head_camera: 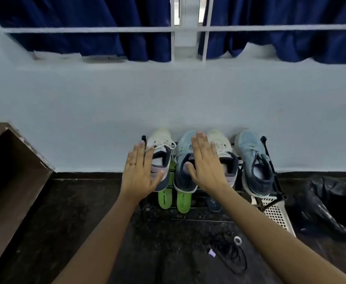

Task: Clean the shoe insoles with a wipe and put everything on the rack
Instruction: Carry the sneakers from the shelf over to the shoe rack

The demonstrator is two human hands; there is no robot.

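4 mesh sneakers on a black wire rack.
Left hand and right hand, flat with fingers straight and holding nothing, lie over them; 2 green insoles below.

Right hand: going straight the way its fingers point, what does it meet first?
Likely the toe of the blue shoe just ahead of the right hand; if it passes above that, the wall. Depth is unclear.

The left arm and right arm stretch forward, bare and nearly straight, toward the rack. The left hand lies flat, palm down, fingers straight, over the rack's left end. The right hand, equally flat with its thumb splayed, is over the rack's middle.
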